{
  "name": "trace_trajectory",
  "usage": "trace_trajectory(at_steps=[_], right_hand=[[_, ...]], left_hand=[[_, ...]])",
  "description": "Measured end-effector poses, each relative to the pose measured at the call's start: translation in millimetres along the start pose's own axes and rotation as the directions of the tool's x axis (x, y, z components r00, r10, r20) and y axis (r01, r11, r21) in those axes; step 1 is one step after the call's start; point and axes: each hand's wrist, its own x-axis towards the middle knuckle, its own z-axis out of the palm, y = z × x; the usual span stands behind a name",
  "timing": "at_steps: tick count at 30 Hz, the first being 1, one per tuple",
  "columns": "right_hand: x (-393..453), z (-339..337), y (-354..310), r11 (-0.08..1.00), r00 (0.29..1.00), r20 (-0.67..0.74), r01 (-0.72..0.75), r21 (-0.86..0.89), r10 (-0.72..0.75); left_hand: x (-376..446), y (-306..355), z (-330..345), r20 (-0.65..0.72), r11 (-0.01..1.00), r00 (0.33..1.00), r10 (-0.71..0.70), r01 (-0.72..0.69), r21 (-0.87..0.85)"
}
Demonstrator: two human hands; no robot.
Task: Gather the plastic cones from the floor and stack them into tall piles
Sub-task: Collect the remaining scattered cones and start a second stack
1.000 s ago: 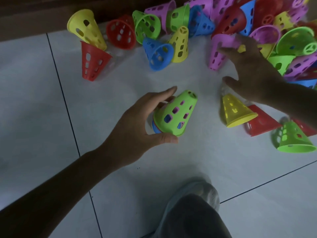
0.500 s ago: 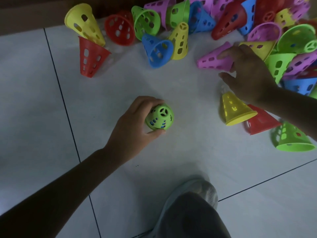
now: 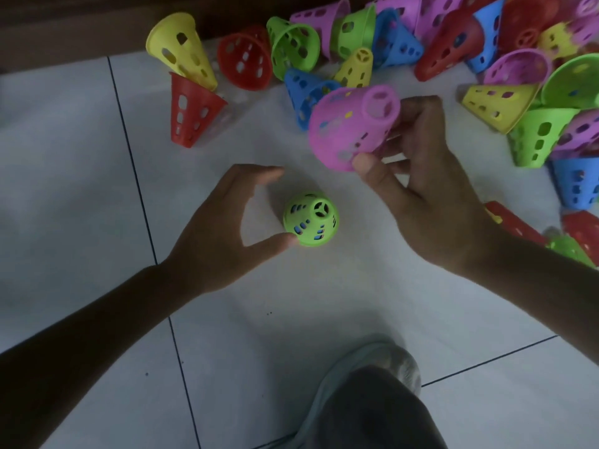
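On white floor tiles (image 3: 97, 189), centre of view: one green cone (image 3: 311, 219), perforated, standing upright with its narrow end up; blue and red show through its slots, so other cones appear nested beneath it.

Left hand (image 3: 227, 228): spread wide beside the green cone, fingers arched over without touching, thumb tip just at the cone's lower rim. Holds nothing.

Right hand (image 3: 421, 189): gripping one purple cone (image 3: 350, 128), thumb on the wide rim, fingers curled behind the body. Cone is lifted off the floor, tilted, wide mouth toward the lower left, above and to the right of the green cone, apart from it.

Loose stock, far edge and right side: yellow cone (image 3: 181, 50) lying across an upright red cone (image 3: 191, 115); red cone on its side (image 3: 244, 58); open green cone (image 3: 293, 48); blue cone (image 3: 304, 92) partly behind the purple one; small yellow cone (image 3: 355, 68) upright; a dense heap (image 3: 505, 37) of purple, blue, red, green and yellow cones running down the right edge, including a yellow cone lying flat (image 3: 496, 103).

Bottom centre: person's knee in dark trousers (image 3: 379, 413) over a pale shoe (image 3: 372, 354). Dark baseboard (image 3: 81, 27) along the top left.
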Motion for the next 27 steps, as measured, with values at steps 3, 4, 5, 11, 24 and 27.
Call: trace_trajectory(at_steps=[3,4,5,11,24,27], right_hand=[[-7.5,10.4,-6.1,1.0,0.993,0.115,-0.005,0.003,0.004],[-10.7,12.5,-5.3,1.0,0.989,0.147,-0.001,-0.024,0.005],[-13.8,14.0,-3.4,0.997,0.985,0.174,0.016,-0.07,-0.003],[-29.9,22.6,11.9,0.956,0.973,0.231,0.07,-0.285,-0.003],[-35.6,40.7,37.0,0.904,0.942,0.289,-0.035,-0.426,0.172],[-34.2,38.5,38.0,0.902,0.942,0.292,-0.023,-0.432,0.163]], left_hand=[[1.3,-7.2,-10.5,-0.037,0.999,0.999,0.0,0.001,0.033],[2.3,-9.2,-13.7,-0.051,0.999,0.999,0.002,0.0,0.045],[3.3,-10.9,-17.1,-0.065,0.998,0.998,0.003,0.0,0.057],[13.8,-21.5,-32.1,-0.236,0.981,0.971,0.044,0.004,0.195],[39.9,-43.6,-24.2,-0.507,0.947,0.842,-0.183,0.29,0.139],[46.5,-48.8,-24.3,-0.502,0.924,0.82,-0.277,0.371,0.096]])
